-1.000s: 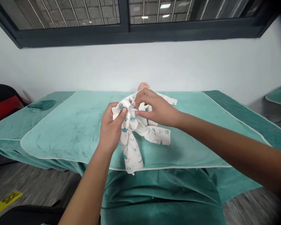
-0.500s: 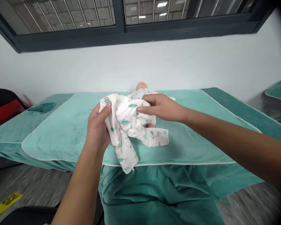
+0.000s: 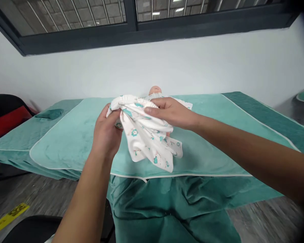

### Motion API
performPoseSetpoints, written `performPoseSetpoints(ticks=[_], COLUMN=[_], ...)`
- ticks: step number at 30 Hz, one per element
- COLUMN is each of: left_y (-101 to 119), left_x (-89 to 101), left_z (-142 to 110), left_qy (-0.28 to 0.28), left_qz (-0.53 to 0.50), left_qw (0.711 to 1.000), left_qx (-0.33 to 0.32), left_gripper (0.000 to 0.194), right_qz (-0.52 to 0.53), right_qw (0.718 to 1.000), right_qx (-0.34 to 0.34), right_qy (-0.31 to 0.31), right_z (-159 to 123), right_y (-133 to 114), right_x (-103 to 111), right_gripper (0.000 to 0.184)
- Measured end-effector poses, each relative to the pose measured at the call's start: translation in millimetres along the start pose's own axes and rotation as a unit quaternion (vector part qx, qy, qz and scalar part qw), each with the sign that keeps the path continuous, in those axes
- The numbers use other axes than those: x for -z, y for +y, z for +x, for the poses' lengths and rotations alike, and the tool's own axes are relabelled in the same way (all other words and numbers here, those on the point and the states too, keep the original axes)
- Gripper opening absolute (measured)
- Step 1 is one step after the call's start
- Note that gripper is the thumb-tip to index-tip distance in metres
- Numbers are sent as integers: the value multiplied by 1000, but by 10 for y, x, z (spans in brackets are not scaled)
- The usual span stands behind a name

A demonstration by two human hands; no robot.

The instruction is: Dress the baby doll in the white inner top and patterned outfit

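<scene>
White baby pants (image 3: 147, 135) with a green and pink print hang bunched between my two hands, above the bed. My left hand (image 3: 107, 130) pinches the gathered waistband at its left end, thumb on top. At the other end my right hand (image 3: 167, 111) grips the waistband between thumb and fingers. The legs of the pants dangle in folds toward me, one lying partly over the other. Behind them a baby doll (image 3: 155, 90) lies on its back in a printed top. Its lower body is mostly hidden by the pants and my right hand.
A light green padded cover (image 3: 66, 141) with white piping lies over the bed. Darker green cloth (image 3: 172, 209) drapes down its front. A white wall and a barred window (image 3: 136, 25) stand behind. Black and red chairs (image 3: 8, 118) are at the left.
The legs of the pants have swung to the right and folded together, where they hung apart before. Both hands keep hold of the waistband. The view has shifted slightly.
</scene>
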State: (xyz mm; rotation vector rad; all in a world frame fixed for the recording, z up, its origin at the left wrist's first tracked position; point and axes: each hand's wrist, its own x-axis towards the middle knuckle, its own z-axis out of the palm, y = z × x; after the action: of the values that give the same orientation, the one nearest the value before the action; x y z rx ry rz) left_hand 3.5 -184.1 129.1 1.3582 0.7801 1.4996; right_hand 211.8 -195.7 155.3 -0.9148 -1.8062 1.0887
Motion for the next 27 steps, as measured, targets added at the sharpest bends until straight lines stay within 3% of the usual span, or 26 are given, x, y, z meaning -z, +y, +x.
performPoseSetpoints(ticks=[3,9,10,12,14,16,18,20,24,27], left_y=[14,-73,-94,-133,-166,-193,-211,-225,-252,-267], left_x=[38,-30,-45,-64,-67,-62,-61,-71,-87,-76], left_z=[20,-233,-263,-286,-266,-234,-216,-219,-266,-311], left_qy=[-23,-205,-215,-180,-111,-56,-38,-42,-77,-177], left_qz=[-21,41,48,27,-16,-39,-34,-22,-8,12], left_qw=[998,959,955,967,984,992,993,991,984,964], left_qx=[46,190,198,179,135,105,106,124,162,197], left_gripper=[43,46,44,40,39,37,33,33,39,38], right_qz=[-23,24,22,21,18,-6,-39,-45,8,69], right_qw=[999,992,992,992,997,999,988,980,989,989], right_qx=[16,46,45,45,29,-10,-48,-72,-106,-127], right_qy=[-22,113,118,119,76,-35,-141,-179,-98,12], right_z=[55,255,270,265,220,147,73,20,18,66], right_y=[-36,-81,-62,-8,48,92,121,138,158,199], right_x=[-37,-183,-190,-173,-122,-61,-17,4,-9,-57], right_gripper=[45,53,54,55,54,48,41,35,31,31])
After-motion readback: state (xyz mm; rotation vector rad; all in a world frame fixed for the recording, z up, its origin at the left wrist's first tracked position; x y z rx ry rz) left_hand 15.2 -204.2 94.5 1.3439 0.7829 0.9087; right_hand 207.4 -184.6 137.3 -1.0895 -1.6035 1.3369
